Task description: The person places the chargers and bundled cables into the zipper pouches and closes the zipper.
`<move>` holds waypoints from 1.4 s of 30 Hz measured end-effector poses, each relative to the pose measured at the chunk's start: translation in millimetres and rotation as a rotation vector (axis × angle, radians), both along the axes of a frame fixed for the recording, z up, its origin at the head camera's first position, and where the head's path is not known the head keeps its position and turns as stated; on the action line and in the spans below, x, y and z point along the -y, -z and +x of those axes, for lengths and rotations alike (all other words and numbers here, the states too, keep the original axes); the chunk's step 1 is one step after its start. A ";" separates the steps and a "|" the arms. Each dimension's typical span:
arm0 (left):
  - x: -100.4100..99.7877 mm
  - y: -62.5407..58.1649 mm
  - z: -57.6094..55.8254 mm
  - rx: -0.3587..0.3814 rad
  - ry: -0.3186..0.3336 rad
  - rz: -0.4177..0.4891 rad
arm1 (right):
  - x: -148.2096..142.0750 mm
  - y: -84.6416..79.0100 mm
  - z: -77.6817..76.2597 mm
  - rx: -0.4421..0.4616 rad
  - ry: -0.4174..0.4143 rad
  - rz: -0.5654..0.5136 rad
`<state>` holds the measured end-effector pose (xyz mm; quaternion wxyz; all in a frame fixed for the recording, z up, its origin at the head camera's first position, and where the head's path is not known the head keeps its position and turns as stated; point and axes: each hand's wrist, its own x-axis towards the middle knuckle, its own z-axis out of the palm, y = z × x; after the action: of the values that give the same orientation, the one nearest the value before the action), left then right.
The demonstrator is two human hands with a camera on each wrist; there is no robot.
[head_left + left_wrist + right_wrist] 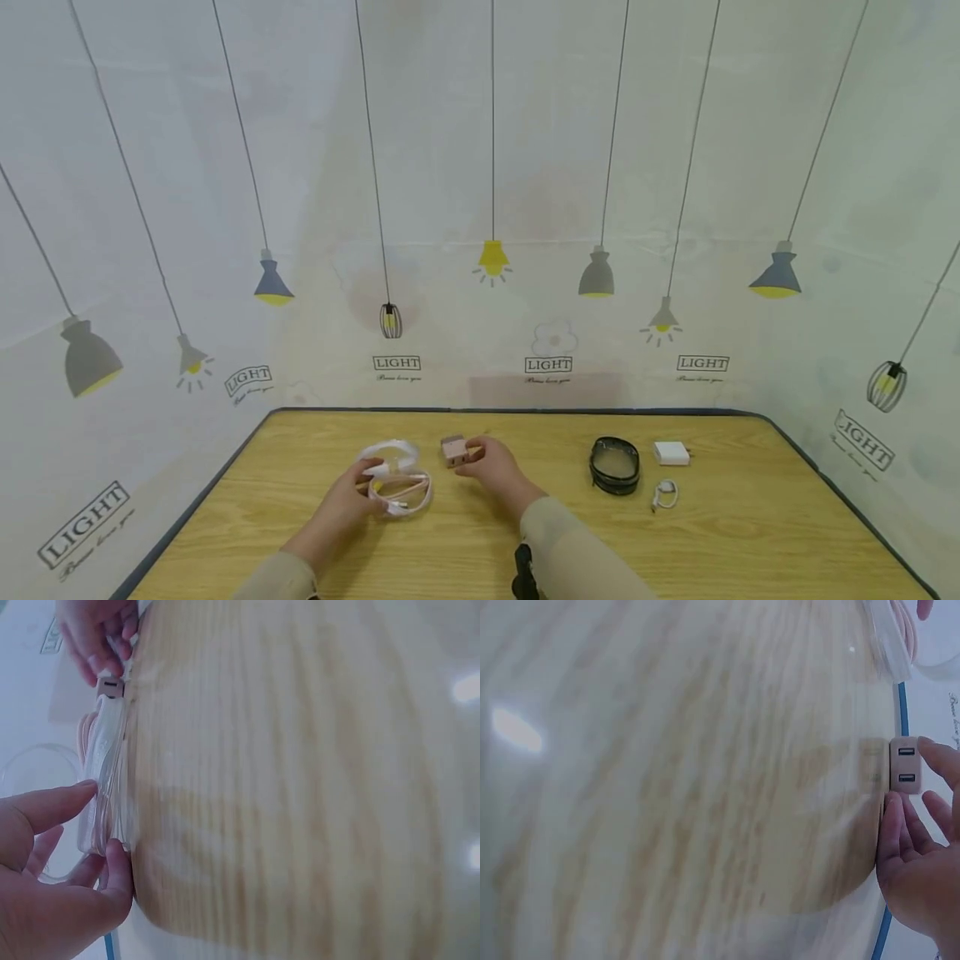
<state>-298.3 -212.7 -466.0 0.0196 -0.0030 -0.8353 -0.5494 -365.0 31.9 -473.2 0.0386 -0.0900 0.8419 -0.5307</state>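
At the left-centre of the table, my left hand (347, 500) grips the side of a coiled white-and-pink charging cable (428, 493), thumb above and fingers beneath. Just behind this coil is a whitish, see-through round loop (408, 450). My right hand (497, 471) pinches a small pink charger block (453, 451) between thumb and fingers. Two USB ports show on the face of the charger block (906, 765) in the right wrist view. From the left wrist, the cable coil (112, 739) appears edge-on between the thumb and fingers of the left hand (60, 862).
To the right lie a coiled black strap or cable (615, 487), a white charger (671, 453) with its prongs pointing right, and a short white cable (667, 493). A dark edge borders the wooden table (525, 542). Behind it hangs a lamp-printed cloth (450, 167).
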 end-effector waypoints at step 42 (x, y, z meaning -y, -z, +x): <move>1.0 6.7 2.6 -0.020 -0.003 0.144 | -11.4 -9.4 -23.2 0.125 -0.169 0.224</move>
<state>-295.7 -213.7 -472.7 0.0288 -0.0060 -0.7935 -0.6079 -388.3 43.3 -463.8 0.1451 -0.1223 0.8814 -0.4327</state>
